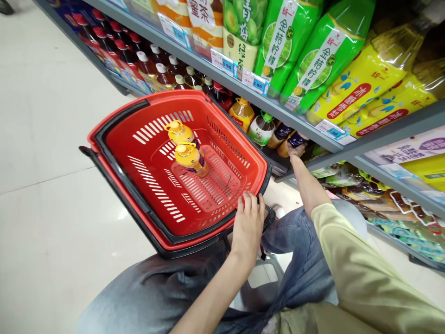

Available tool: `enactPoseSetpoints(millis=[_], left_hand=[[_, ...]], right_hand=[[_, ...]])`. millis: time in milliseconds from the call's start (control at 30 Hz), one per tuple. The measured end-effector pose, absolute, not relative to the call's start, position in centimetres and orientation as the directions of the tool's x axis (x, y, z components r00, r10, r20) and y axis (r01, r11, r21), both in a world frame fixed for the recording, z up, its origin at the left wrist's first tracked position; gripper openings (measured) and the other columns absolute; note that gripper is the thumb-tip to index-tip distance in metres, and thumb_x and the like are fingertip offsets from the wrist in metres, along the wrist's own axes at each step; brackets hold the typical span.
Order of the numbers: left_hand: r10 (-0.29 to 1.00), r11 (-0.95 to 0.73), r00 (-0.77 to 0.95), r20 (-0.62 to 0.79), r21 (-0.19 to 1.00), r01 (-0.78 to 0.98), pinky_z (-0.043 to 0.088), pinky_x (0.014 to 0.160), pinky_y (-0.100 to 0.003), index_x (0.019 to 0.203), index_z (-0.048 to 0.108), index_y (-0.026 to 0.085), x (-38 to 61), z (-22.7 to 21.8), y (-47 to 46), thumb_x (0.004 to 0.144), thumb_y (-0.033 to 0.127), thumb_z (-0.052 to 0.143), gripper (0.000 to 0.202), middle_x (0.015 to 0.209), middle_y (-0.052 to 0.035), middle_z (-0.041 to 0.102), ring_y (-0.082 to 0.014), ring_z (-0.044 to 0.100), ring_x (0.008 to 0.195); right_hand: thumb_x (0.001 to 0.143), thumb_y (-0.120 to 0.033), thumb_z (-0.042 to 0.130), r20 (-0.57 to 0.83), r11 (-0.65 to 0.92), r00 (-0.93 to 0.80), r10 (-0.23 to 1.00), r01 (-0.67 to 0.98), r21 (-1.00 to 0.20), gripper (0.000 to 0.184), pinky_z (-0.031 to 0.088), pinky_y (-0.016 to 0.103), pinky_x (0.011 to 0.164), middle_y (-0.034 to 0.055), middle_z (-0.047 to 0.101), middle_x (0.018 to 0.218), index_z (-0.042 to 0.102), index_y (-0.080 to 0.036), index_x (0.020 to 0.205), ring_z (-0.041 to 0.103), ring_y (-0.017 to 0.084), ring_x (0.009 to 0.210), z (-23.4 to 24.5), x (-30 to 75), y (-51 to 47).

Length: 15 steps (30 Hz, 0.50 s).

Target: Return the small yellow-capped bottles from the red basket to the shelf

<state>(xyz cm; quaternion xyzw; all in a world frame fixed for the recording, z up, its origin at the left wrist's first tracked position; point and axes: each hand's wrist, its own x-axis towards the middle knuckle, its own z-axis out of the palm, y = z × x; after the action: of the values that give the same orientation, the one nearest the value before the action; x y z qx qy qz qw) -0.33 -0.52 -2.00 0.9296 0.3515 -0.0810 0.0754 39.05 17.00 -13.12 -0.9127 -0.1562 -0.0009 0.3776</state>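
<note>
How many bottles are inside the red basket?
2. In the red basket, the front bottle is nearer the left hand; the rear bottle is just behind, partly hidden by it. No third shows.

Left hand [249, 213] on near rim of red basket [121, 125], fingers hooked over the edge. Two yellow bottles [190, 157] inside, side by side, handled caps. Right hand [298, 150] reaches into low shelf, touching dark-labelled bottle [295, 138]; closeness of grip unclear. White-labelled bottle [260, 130] stands near it, green cap. Shelf above: green packs [311, 69], yellow packs [361, 83], price tags [255, 82] along edge. Pale tile floor [45, 153] beyond basket.
</note>
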Motion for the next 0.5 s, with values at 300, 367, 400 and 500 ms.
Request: enactPoseSetpoints(millis=[300, 367, 400, 500], left_hand=[[0.658, -0.734, 0.74, -0.142, 0.099, 0.672, 0.045, 0.121, -0.051, 0.167, 0.036, 0.013, -1.2, -3.4, -0.9, 0.107, 0.015, 0.042, 0.061, 0.163, -0.0248, 0.044, -0.0385, 0.048, 0.148], [0.643, -0.748, 0.755, -0.128, 0.107, 0.655, 0.045, 0.12, -0.051, 0.166, 0.037, 0.013, -1.5, -3.3, -0.5, 0.108, 0.018, 0.041, 0.059, 0.163, -0.0247, 0.044, -0.0379, 0.047, 0.148], [0.634, -0.753, 0.762, -0.131, 0.121, 0.647, 0.045, 0.12, -0.051, 0.166, 0.038, 0.014, -1.6, -3.2, -0.3, 0.108, 0.02, 0.041, 0.058, 0.162, -0.0242, 0.045, -0.0378, 0.047, 0.148], [0.63, -0.744, 0.762, -0.149, 0.167, 0.647, 0.044, 0.12, -0.052, 0.163, 0.043, 0.014, -2.0, -2.2, 0.7, 0.108, 0.023, 0.043, 0.056, 0.157, -0.022, 0.051, -0.0373, 0.047, 0.147]], right_hand=[[0.09, -0.027, 0.08, 0.075, -0.697, 0.954, 0.289, 0.263, -0.667, 0.076, 0.055, 0.031, 0.107, 0.0191, 0.062, 0.142, 0.04, -0.014, 0.153, 0.064, 0.026, 0.13, -12.0, 37.9, 17.0], [0.093, -0.032, 0.077, 0.052, -0.729, 0.953, 0.3, 0.264, -0.632, 0.069, 0.053, 0.036, 0.111, 0.0235, 0.057, 0.146, 0.044, -0.013, 0.151, 0.059, 0.03, 0.136, -11.9, 37.1, 16.7], [0.095, -0.033, 0.075, 0.036, -0.745, 0.951, 0.307, 0.263, -0.613, 0.066, 0.051, 0.038, 0.113, 0.0262, 0.054, 0.148, 0.046, -0.011, 0.15, 0.057, 0.032, 0.139, -11.8, 36.5, 16.6], [0.097, -0.036, 0.071, -0.019, -0.779, 0.934, 0.356, 0.285, -0.559, 0.064, 0.049, 0.043, 0.117, 0.0322, 0.046, 0.154, 0.048, -0.005, 0.148, 0.051, 0.036, 0.145, -11.5, 33.9, 16.3]])
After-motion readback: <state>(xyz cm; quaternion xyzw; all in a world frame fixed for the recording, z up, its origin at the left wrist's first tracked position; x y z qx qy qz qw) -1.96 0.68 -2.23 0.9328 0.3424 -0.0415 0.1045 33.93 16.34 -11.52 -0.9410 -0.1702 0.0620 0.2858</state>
